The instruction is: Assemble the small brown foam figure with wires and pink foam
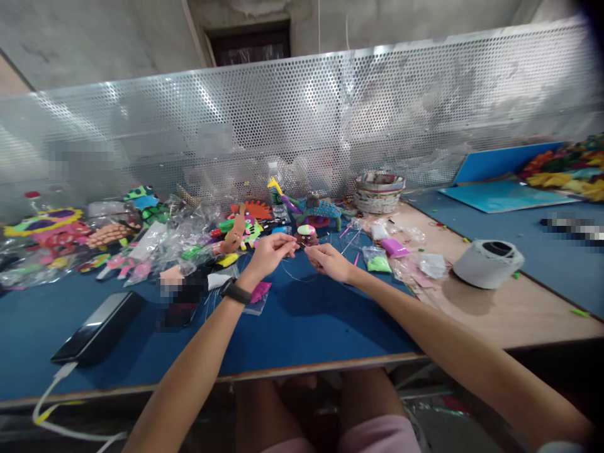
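Above the middle of the blue table, my left hand is closed in a pinch, with a dark watch on its wrist. Facing it, my right hand also pinches with thumb and forefinger. What lies between the fingertips is too small to make out. A thin pale thread or wire curves just below the hands. Right behind the fingertips sits a small brown clay figure with eyes and a pink, white and green top; I cannot tell whether the fingers touch it. Bags of green clay and magenta clay lie nearby.
Colourful clay animals and clear plastic bags crowd the left and back. A water bottle, a woven basket and a white roll stand farther off. A phone on a dark block lies left, cable attached.
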{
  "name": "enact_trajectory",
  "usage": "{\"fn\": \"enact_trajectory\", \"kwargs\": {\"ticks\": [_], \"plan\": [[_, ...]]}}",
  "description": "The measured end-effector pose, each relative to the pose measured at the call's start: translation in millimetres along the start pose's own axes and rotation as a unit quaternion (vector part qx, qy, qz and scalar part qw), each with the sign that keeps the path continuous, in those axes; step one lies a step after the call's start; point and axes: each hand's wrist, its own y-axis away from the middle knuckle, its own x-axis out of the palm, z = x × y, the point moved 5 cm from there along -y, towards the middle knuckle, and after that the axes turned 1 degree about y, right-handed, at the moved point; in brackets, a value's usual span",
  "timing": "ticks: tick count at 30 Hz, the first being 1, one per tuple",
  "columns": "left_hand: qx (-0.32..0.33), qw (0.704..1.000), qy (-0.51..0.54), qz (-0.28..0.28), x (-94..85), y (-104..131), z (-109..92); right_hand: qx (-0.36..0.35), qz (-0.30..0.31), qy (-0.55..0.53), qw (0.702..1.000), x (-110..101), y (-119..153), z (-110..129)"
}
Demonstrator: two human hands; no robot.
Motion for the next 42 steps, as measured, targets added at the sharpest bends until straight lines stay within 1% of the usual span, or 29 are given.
{"fn": "enact_trajectory", "kwargs": {"ticks": [1,2,3,4,5,6,7,9,10,12,13,15,20,23,26,29,34,38,42], "plan": [[0.052,0.996,-0.068,-0.012,0.1,2.3,-5.8,0.007,0.000,-0.018,1.000,0.4,-0.2,0.1],[0.096,0.986,-0.131,-0.025,0.8,5.2,-11.1,0.011,-0.001,-0.033,0.999,0.5,-0.6,0.3],[0.127,0.975,-0.180,-0.036,1.9,7.9,-15.3,0.014,-0.002,-0.045,0.999,0.2,-0.9,0.5],[0.142,0.967,-0.208,-0.042,3.0,9.8,-18.1,0.015,-0.005,-0.053,0.998,-0.4,-1.2,0.7],[0.146,0.965,-0.211,-0.044,3.7,10.3,-19.4,0.015,-0.009,-0.060,0.998,-1.2,-1.5,0.9],[0.140,0.971,-0.189,-0.041,3.9,9.6,-19.3,0.014,-0.013,-0.062,0.998,-2.1,-1.8,0.9],[0.121,0.981,-0.147,-0.035,3.4,7.5,-17.6,0.011,-0.015,-0.063,0.998,-2.9,-2.0,0.8],[0.047,0.998,-0.026,-0.022,0.9,1.2,-9.5,0.007,-0.016,-0.065,0.998,-4.1,-2.4,0.2],[-0.006,0.999,0.035,-0.016,-0.2,-1.7,-3.6,0.004,-0.015,-0.067,0.998,-4.5,-2.5,-0.2],[-0.116,0.986,0.123,0.000,-0.2,-4.2,7.9,-0.001,-0.012,-0.070,0.997,-5.0,-2.5,-0.7],[-0.160,0.976,0.150,0.010,0.6,-3.7,12.0,-0.004,-0.011,-0.069,0.998,-5.1,-2.3,-0.5],[-0.210,0.960,0.183,0.034,3.2,-0.9,15.1,-0.010,-0.010,-0.056,0.998,-4.6,-1.4,0.7],[-0.252,0.932,0.244,0.093,10.7,7.7,10.9,-0.020,-0.001,-0.007,1.000,-1.6,1.9,5.0],[-0.285,0.920,0.244,0.116,12.0,10.8,10.0,-0.029,0.003,0.023,0.999,-1.7,2.6,4.7],[-0.283,0.920,0.237,0.134,11.1,11.7,7.4,-0.035,0.009,0.039,0.999,-2.0,2.5,3.2],[-0.272,0.917,0.252,0.149,9.6,12.3,5.0,-0.029,0.010,0.024,0.999,-1.7,2.5,3.5],[-0.253,0.923,0.245,0.153,4.7,11.0,6.5,-0.023,0.007,-0.006,1.000,0.1,2.9,8.0],[-0.251,0.928,0.228,0.153,4.7,11.4,6.9,-0.020,0.011,-0.014,1.000,1.0,2.3,8.5],[-0.215,0.947,0.185,0.150,7.8,12.5,1.0,-0.013,0.009,-0.030,0.999,-0.2,2.1,9.1]]}}
